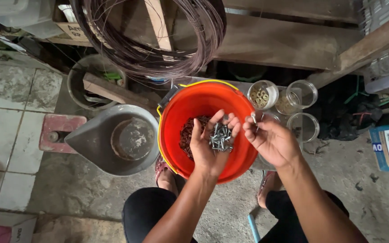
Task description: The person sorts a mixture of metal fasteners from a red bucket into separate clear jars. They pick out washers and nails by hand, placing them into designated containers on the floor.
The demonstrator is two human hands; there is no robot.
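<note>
1. The left hand (212,139) lies palm up and cupped over the orange bucket (176,121), cradling a small heap of silver screws (221,137) in the palm; the fingers curl loosely around the heap rather than clenching it.
2. The right hand (269,139) is just beside it, over the bucket's right rim, pinching a single silver screw (253,118) between thumb and fingertips.
3. Inside the bucket, under the left hand, sits a pile of reddish-brown fasteners (187,135).
4. The bucket stands on the concrete floor (82,189) between the person's feet, with its yellow handle along the far rim.
5. Just past the bucket's right rim stand clear round jars (302,92); one jar (262,94) holds brass-coloured pieces.
6. Touching the bucket's left side is a grey metal scoop-shaped pan (91,144).
7. A coil of dark wire (158,60) hangs above the bucket from a wooden frame.
</note>
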